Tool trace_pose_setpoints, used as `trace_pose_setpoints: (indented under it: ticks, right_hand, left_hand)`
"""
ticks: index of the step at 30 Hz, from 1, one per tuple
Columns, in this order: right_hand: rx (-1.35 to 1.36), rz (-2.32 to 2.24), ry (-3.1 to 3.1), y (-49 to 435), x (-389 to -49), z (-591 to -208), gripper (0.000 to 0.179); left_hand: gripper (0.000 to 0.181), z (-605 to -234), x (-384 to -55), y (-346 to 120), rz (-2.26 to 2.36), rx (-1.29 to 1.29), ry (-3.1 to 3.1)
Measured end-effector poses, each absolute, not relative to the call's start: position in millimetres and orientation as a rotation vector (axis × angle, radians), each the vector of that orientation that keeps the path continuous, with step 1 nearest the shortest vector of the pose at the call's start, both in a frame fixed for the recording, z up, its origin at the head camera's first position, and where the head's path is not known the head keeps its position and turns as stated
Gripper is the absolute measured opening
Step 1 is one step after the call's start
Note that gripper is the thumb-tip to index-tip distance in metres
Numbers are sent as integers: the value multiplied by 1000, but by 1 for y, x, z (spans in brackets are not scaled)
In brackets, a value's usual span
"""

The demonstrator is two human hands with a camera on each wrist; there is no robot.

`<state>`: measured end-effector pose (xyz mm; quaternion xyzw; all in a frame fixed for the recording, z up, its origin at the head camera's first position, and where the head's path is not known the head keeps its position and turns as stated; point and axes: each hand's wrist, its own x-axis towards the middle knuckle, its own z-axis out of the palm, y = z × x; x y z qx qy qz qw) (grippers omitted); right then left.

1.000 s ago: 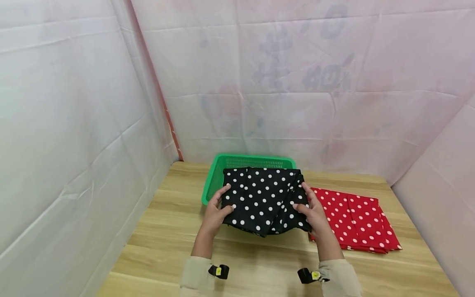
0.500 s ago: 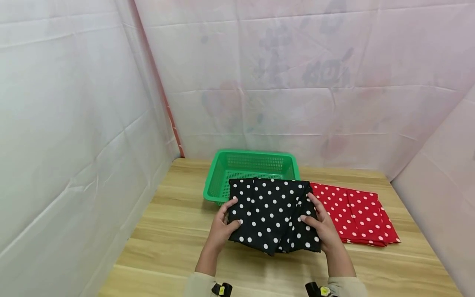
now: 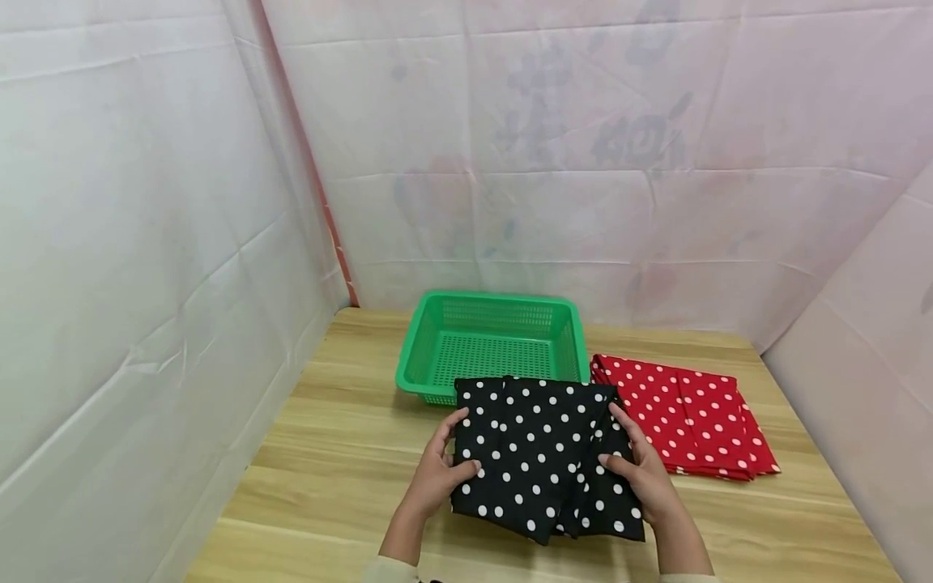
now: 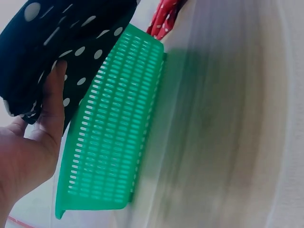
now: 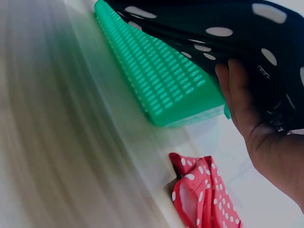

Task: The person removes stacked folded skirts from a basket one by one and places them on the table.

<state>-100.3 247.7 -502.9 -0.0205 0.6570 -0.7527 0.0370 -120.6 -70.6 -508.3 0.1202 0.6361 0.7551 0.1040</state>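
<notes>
A folded black cloth with white polka dots [image 3: 539,453] is held up by both hands in front of the basket. At its left edge my left hand [image 3: 436,470] grips it, thumb on top and fingers beneath. My right hand [image 3: 649,474] pinches the right edge the same way. Both wrist views show fingers under the black cloth [image 4: 80,52], which hangs in loose layers. The green plastic basket [image 3: 415,340] stands just beyond, its inside bare in the head view. A folded red polka-dot cloth [image 3: 692,421] lies right of the basket.
The pale wooden table [image 3: 313,453] carries everything. White sheets enclose it: a back sheet [image 3: 554,162] close behind the basket, a left sheet [image 3: 146,283] and a right sheet [image 3: 860,324] along the sides.
Both hands have drawn the black cloth back from over the basket, toward the body and slightly right. More of the basket's inside shows now. The red cloth stays put.
</notes>
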Motion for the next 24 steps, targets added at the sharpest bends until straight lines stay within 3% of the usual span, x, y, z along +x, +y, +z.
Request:
trace_pose_setpoints:
  ticks: [10, 24]
  right_hand:
    - [214, -2197, 2033, 247, -97, -514, 73]
    - [257, -2060, 2111, 249, -108, -532, 78]
  left_hand:
    - [78, -520, -115, -69, 2168, 286, 1909]
    - [77, -535, -121, -65, 2107, 254, 1928]
